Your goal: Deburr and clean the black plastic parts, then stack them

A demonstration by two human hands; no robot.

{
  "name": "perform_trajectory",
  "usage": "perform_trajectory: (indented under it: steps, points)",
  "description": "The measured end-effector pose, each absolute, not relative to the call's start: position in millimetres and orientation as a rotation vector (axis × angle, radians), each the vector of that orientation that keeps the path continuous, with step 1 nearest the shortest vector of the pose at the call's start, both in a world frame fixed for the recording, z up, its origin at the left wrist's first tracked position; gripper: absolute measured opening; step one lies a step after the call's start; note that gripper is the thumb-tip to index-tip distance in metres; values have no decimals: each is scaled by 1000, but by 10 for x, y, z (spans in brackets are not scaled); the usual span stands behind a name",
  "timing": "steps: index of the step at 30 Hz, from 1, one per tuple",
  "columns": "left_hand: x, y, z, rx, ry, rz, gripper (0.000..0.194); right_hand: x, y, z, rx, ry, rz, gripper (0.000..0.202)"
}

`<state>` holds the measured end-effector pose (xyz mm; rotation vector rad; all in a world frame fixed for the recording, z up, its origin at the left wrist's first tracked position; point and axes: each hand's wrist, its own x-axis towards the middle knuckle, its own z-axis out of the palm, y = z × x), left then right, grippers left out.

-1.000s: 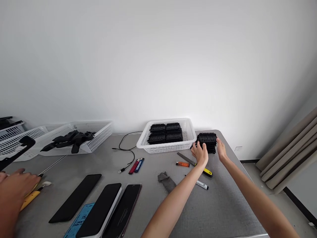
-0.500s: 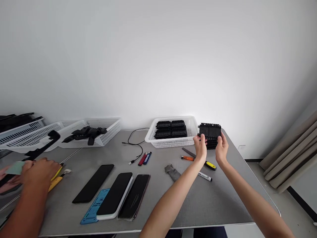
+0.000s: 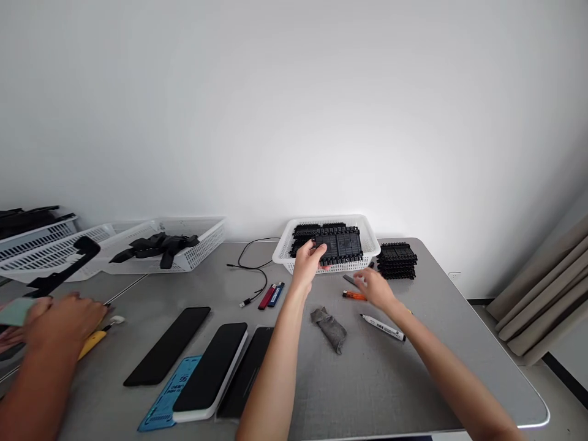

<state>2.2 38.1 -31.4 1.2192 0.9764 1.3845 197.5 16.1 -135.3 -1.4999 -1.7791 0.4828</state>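
Note:
My left hand (image 3: 310, 262) is closed on the left end of a black plastic panel (image 3: 340, 245) with toothed edges, holding it tilted over the front of a white basket (image 3: 328, 267). More black panels (image 3: 305, 229) lie inside that basket, partly hidden by the held one. Low over the table, my right hand (image 3: 375, 288) has loosely bent fingers, with nothing visible between them. Beneath it are an orange lighter (image 3: 353, 295) and the grey blade of a file (image 3: 350, 280); my forearm covers most of the file's handle. A stack of black panels (image 3: 397, 262) stands behind it to the right.
A grey cloth (image 3: 329, 329) and a white marker (image 3: 383, 327) lie nearer me. Left are red and blue lighters (image 3: 272, 295), a black cable (image 3: 250, 266), phones (image 3: 211, 367) and a blue sheet (image 3: 168, 395). A co-worker's hand (image 3: 67, 321) is at far left, near baskets (image 3: 206, 245).
My left hand has carried the panel left from beside the stack to the basket's front. My right hand has let go of it and come down toward the orange lighter and file.

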Motion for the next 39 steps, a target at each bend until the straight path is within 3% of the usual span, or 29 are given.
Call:
perform_trajectory:
  steps: [3,11,22,39]
  points:
    - [-4,399,-304,1219,956,1376,37,1834,201,-1505,-1648,-1924,479,6]
    - [43,475,-181,1231,920,1393,36,1771,320,-1442,-1697,-1886,559,12]
    - [-9,399,-83,1297,902,1416,45,2070,303,-219,-962,-1309,908,32]
    - [-137,282,5,1591,923,1264,32,2072,229,-228,-1084,-1083,665,27]
